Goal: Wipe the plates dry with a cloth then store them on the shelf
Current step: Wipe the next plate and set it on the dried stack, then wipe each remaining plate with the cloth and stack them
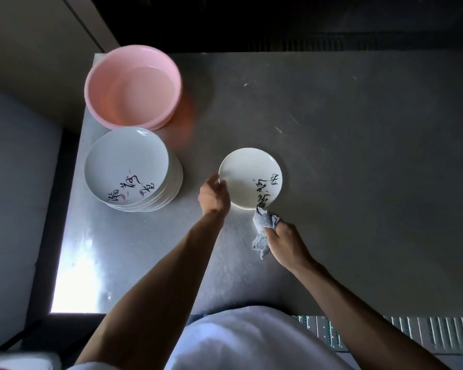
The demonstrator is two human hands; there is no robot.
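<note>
Grey metal table (358, 156) bears plate stack (129, 166) and pink basin (133, 86).

white plates (249, 166) with black calligraphy, pink basin (133, 86), grey cloth (265, 222)

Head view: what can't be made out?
- Shelf: outside the head view.
- Stack of white printed plates: count; rims overlap.
- Pink plastic basin: water or not; too faint.
- Single white round plate: wetness too fine; left hand covers part of its rim.
</note>
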